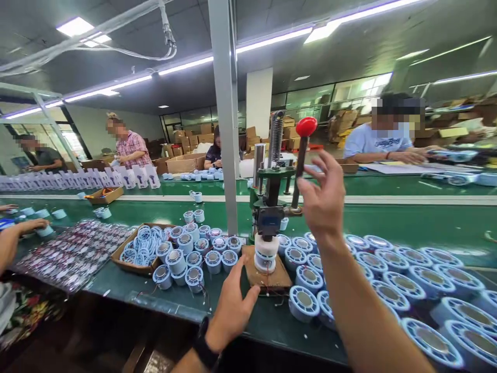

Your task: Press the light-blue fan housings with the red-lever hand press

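A hand-lever press [269,220] stands on the bench in front of me, its red-knobbed lever [300,166] pointing up. Under its white pressing head [267,243] sits a light-blue and white round part [265,263], on a brown board [250,274]. My right hand [324,194] is raised beside the lever, fingers apart and curved, not wrapped round it. My left hand [235,305] is by the board's left edge, thumb and fingers spread, with nothing in it. It wears a dark wristband.
Light-blue round housings [308,280] crowd the right side; more [194,259] stand left of the press. A carton [147,267] holds blue rings [147,243]. Small parts [73,254] cover the left bench. A co-worker's hand [33,225] reaches in there. A post [225,103] rises behind.
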{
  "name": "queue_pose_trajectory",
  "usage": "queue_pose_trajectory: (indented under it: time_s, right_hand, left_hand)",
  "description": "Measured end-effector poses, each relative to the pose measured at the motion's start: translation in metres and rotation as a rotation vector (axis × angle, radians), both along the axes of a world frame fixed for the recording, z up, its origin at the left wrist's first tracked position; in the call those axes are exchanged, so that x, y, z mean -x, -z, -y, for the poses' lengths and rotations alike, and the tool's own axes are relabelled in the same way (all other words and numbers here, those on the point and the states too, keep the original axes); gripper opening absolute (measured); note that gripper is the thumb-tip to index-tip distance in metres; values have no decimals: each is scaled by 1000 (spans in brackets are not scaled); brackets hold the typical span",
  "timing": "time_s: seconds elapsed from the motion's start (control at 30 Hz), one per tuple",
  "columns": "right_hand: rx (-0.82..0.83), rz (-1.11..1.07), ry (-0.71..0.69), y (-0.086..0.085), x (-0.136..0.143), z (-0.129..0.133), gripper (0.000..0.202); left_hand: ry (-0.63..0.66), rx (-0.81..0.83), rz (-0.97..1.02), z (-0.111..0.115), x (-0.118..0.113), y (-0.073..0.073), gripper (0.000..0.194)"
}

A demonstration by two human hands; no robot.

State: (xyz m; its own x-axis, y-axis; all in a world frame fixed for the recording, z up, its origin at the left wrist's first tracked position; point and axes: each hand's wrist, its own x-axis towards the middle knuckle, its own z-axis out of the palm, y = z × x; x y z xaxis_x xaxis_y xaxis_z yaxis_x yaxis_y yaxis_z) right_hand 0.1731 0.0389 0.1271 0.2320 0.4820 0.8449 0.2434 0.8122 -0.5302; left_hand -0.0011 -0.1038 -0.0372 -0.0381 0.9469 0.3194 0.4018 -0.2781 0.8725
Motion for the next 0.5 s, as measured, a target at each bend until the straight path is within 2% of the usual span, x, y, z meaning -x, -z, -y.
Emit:
queue_pose_trajectory:
  time_s: [0.07,0.13,0.2,0.23,0.3,0.37,0.43,0.5]
  right_hand:
    - [106,-113,9,61,17,19,66]
    - [265,-114,14,121,30,37,79]
    - [476,-38,4,164,40,48,93]
    - [576,-1,-2,177,44,50,97]
    - [714,39,1,188,50,48,98]
    - [745,35,21,187,54,42,95]
    - [714,4,43,183,57,38,92]
    - [664,-30,66,182,59,42,89]
  left_hand:
    - [-83,-86,-99,30,36,-10,51]
    - [-266,-174,-230,44,88,-26,43]
    - [-533,-187,-398,40,151,-44,41]
    - [-658,-116,-496,34,184,-52,41]
    - [-758,-24,-555,19,242,-65,41]
    - [-783,62,-602,5,282,-71,39]
    - [-748,145,-649,-5,302,-71,32]
    - [-684,217,-690,-12,305,-69,22]
